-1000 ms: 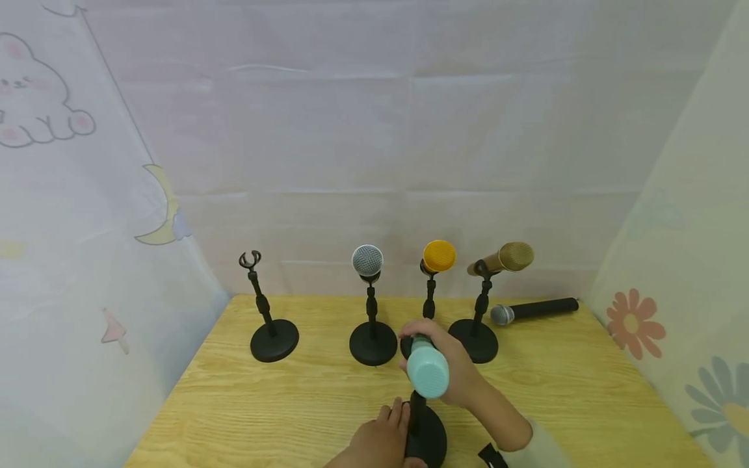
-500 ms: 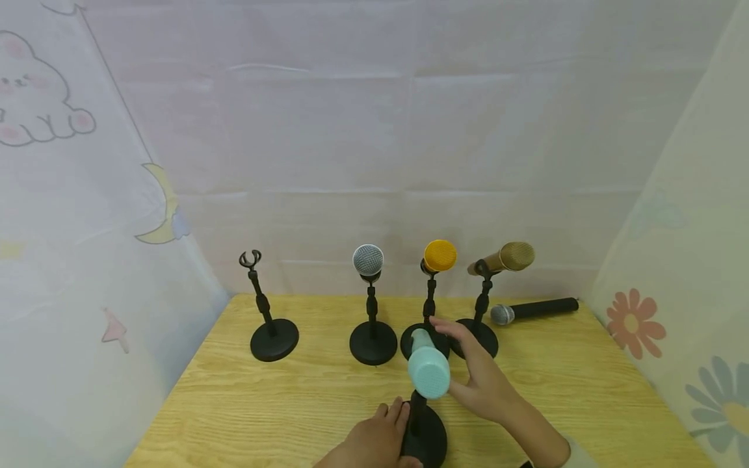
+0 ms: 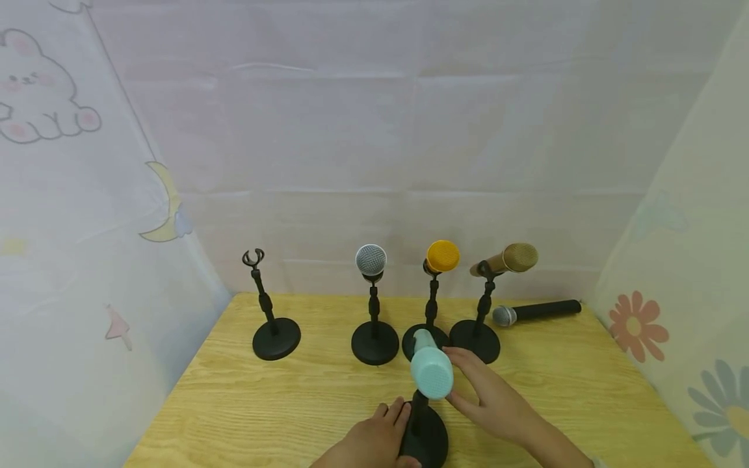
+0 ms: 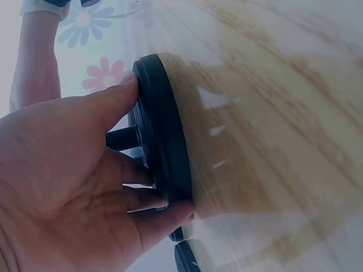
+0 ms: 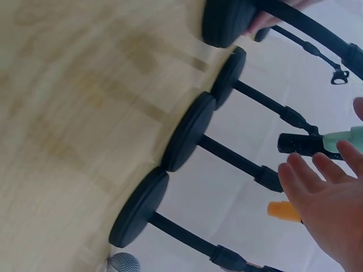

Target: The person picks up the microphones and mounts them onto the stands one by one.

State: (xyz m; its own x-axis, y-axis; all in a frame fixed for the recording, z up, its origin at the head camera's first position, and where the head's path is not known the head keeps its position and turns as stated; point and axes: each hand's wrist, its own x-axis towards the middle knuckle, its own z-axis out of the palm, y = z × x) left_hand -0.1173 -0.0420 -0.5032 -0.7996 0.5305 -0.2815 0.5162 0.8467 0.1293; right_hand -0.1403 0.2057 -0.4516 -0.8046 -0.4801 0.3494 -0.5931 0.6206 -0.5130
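A mint-green microphone [image 3: 432, 374] sits in the clip of the nearest black stand [image 3: 433, 439], its head toward me. My left hand [image 3: 367, 442] holds that stand's round base; in the left wrist view, thumb and fingers span the base rim [image 4: 165, 122]. Just right of the microphone is my right hand [image 3: 497, 406], fingers extended and holding nothing. The right wrist view has its palm [image 5: 334, 209] beside the microphone's mint body and black tail end [image 5: 298, 144]. Whether a fingertip touches the microphone, I cannot tell.
Behind stand a silver-headed microphone [image 3: 371, 260], a yellow one [image 3: 442, 256] and a gold one [image 3: 506, 259], each on a black stand. A stand with a bare clip [image 3: 254, 259] is at left. One black microphone [image 3: 541, 311] lies at the table's back right.
My right hand has let go of the mint-green microphone and drawn back to the right, its fingers loosening. The left hand stays at the base. The camera view has shifted slightly.
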